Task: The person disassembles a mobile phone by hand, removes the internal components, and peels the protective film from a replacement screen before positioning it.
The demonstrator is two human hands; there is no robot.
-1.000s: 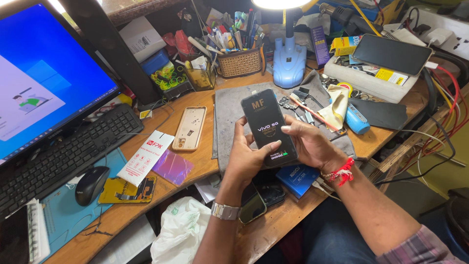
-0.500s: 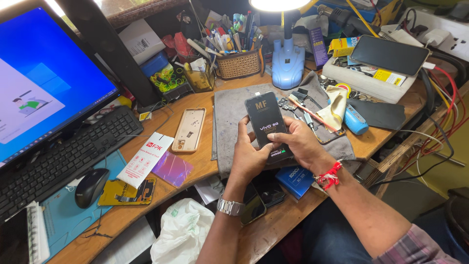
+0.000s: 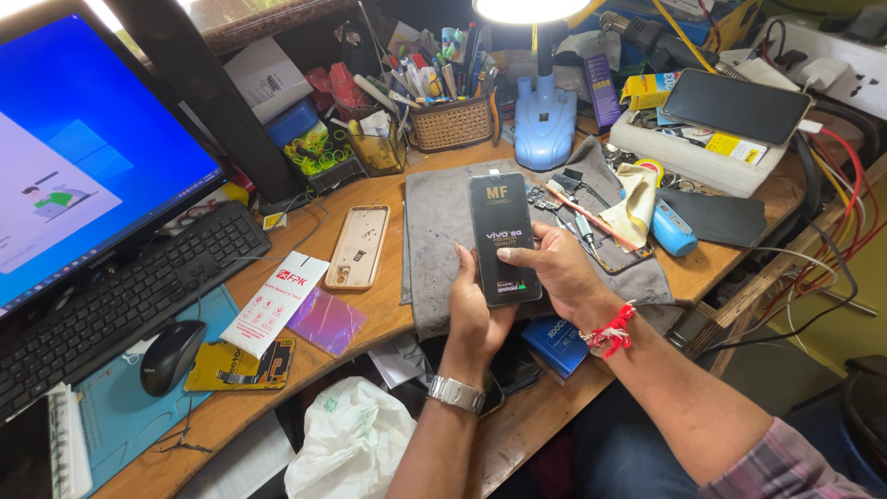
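A black smartphone (image 3: pixel 500 225) with a lit boot screen is held upright over a grey work cloth (image 3: pixel 442 231) on the wooden desk (image 3: pixel 370 319). My left hand (image 3: pixel 473 310) cups the phone from below and along its left edge. My right hand (image 3: pixel 554 268) grips its right side, with the thumb pressed on the screen's middle. A metal watch sits on my left wrist and a red thread band on my right wrist.
A clear phone case (image 3: pixel 358 246) lies left of the cloth, with a screen-protector packet (image 3: pixel 274 302) and purple film (image 3: pixel 325 321) nearby. Monitor (image 3: pixel 83 166), keyboard (image 3: pixel 120 300) and mouse (image 3: pixel 171 356) fill the left. Blue lamp (image 3: pixel 544 120), tool basket (image 3: pixel 452 121), another phone (image 3: pixel 736 104) and cables stand behind.
The phone has been lowered a little toward the cloth and held flatter. My right thumb has moved onto the screen's middle. My left hand keeps its hold from below.
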